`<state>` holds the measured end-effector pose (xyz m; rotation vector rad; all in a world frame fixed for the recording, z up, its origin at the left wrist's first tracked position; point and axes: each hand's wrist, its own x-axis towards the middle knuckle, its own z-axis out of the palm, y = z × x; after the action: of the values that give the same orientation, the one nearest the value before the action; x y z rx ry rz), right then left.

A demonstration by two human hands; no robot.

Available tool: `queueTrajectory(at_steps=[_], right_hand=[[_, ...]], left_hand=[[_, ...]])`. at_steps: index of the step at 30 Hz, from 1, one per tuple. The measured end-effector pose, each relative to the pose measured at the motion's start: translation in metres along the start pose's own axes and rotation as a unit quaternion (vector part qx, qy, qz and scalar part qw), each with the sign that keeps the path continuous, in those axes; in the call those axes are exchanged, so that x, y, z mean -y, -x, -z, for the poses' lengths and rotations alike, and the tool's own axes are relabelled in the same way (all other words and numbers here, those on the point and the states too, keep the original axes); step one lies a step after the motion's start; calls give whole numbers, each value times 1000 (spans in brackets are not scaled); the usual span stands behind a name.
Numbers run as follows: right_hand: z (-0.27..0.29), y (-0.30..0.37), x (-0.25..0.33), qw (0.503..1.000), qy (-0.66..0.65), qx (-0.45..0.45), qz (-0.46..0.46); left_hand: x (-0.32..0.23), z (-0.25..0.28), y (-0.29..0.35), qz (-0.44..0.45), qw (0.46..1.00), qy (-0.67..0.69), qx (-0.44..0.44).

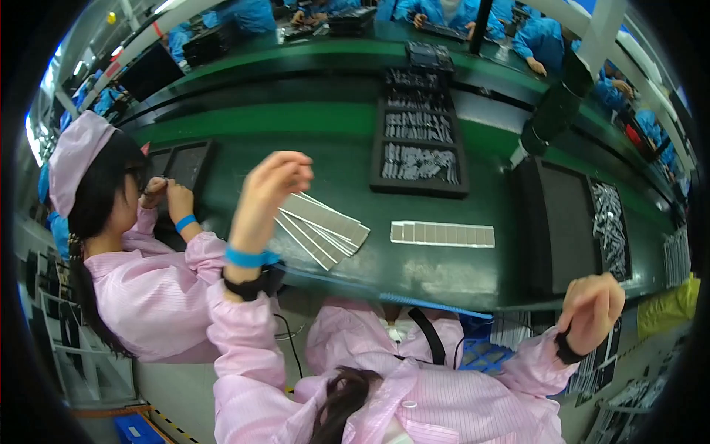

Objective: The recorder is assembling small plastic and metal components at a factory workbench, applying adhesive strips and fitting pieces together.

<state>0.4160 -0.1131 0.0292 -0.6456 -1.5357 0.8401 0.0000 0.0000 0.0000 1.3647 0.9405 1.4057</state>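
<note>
My left hand (pixel 270 194) is raised over the table, fingers curled in, and I see nothing in them. A blue band and a black band circle that wrist. Just beyond it lies a fanned stack of long strips (pixel 329 228), grey-beige with white edges. One more strip (pixel 442 234), divided into small rectangles, lies flat by itself to the right. Out at the right, near the table's front edge, hovers my right hand (pixel 593 312), its fingers folded loosely with no object visible. It is nearest to a black tray (pixel 566 222) that has small metallic parts (pixel 609 229) in its right section.
Black compartment trays (pixel 420 185) with many small parts stand at the back centre. A dark post (pixel 555 111) rises behind the right tray. At my left a co-worker in pink (pixel 166 288) works by another black tray (pixel 181 164). A blue cord (pixel 436 303) runs along the table edge.
</note>
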Motion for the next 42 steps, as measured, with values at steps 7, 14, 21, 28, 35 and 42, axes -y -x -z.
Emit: queueTrajectory(at_steps=[7, 14, 21, 28, 35, 42], right_hand=[[-4, 78, -69, 775, 338, 412, -340], [-21, 196, -155, 802, 404, 265, -352], [-50, 177, -139, 893, 202, 128, -381], [-108, 124, -100, 946, 169, 165, -222], [-141, 84, -102, 958, 168, 209, -98], [-94, 34, -134, 937, 322, 100, -91]], left_hand=[[-85, 28, 40, -147, 987, -28, -52], [-100, 63, 53, -141, 989, 18, -30], [-34, 3, 101, -59, 993, 82, -56], [52, -92, 109, 99, 959, 265, -16], [90, -125, 93, 122, 940, 319, 3], [104, -74, 70, 170, 884, 428, -78]])
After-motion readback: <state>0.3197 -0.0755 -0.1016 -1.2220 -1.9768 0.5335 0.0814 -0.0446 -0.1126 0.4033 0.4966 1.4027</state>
